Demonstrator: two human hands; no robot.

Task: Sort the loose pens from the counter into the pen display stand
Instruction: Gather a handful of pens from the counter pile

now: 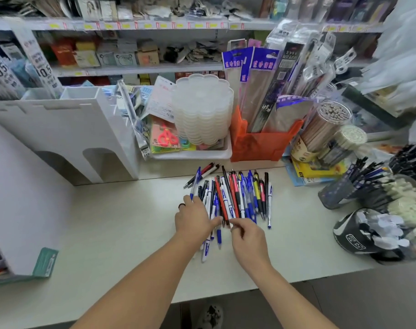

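While both hands (222, 227) touch the pens (235, 198), counter (121, 217) lies bare leftward.

We see the loose pens (235, 198) lying in a flat heap on the pale counter (121, 222), mostly parallel, pointing away from us. Barrels are blue, white, red, black and yellow. The white pen display stand (83, 129) stands upright at rear left, well apart from the heap.

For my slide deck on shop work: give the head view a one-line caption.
Both hands, left and right, reach into a pile of loose pens on a shop counter.
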